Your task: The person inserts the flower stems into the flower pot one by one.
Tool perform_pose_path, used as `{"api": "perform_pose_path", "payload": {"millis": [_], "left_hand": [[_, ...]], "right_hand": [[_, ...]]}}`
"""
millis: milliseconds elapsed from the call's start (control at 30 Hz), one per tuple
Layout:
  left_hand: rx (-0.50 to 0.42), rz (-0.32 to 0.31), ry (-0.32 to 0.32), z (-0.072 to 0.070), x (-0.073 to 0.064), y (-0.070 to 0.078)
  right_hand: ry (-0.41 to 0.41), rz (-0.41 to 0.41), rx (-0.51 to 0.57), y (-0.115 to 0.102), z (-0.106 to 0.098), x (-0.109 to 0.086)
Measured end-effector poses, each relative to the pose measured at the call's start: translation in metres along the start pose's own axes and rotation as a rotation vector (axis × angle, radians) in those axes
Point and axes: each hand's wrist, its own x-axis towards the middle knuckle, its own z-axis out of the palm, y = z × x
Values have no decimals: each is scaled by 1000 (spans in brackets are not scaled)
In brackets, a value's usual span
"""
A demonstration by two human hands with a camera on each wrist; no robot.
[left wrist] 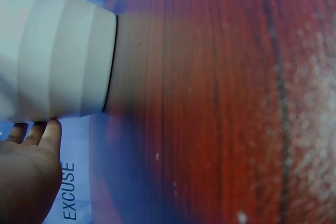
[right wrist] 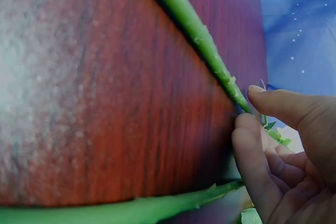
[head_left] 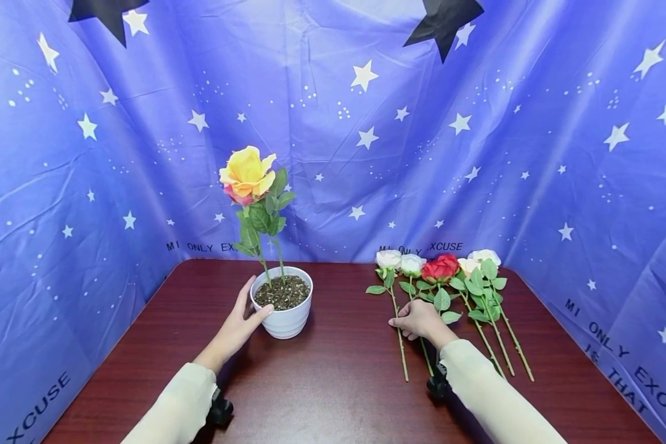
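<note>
A white ribbed flower pot [head_left: 283, 317] filled with soil stands left of centre, holding an upright yellow rose [head_left: 248, 172] with pinkish lower petals. My left hand [head_left: 244, 320] holds the pot from the left, thumb on the rim; in the left wrist view its fingers [left wrist: 51, 137] touch the pot wall. On the right, my right hand [head_left: 422, 319] pinches the stem [right wrist: 202, 43] of the leftmost white rose [head_left: 388, 259], which lies on the table. The second white rose [head_left: 412, 265] lies partly under this hand.
Right of my right hand lie a red rose [head_left: 440, 268], a cream rose [head_left: 468, 266] and another white rose [head_left: 483, 256], stems toward me. The dark red wooden table [head_left: 333, 370] is bordered by a blue star-patterned curtain [head_left: 322, 123].
</note>
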Motion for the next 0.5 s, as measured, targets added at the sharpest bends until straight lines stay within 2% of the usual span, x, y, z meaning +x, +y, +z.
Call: {"api": "perform_pose_path", "payload": {"millis": [233, 500], "left_hand": [[13, -5, 0, 0, -1, -1], [0, 6, 3, 0, -2, 2]], "right_hand": [[-23, 52, 20, -2, 5, 4], [-45, 49, 64, -6, 10, 2]]}}
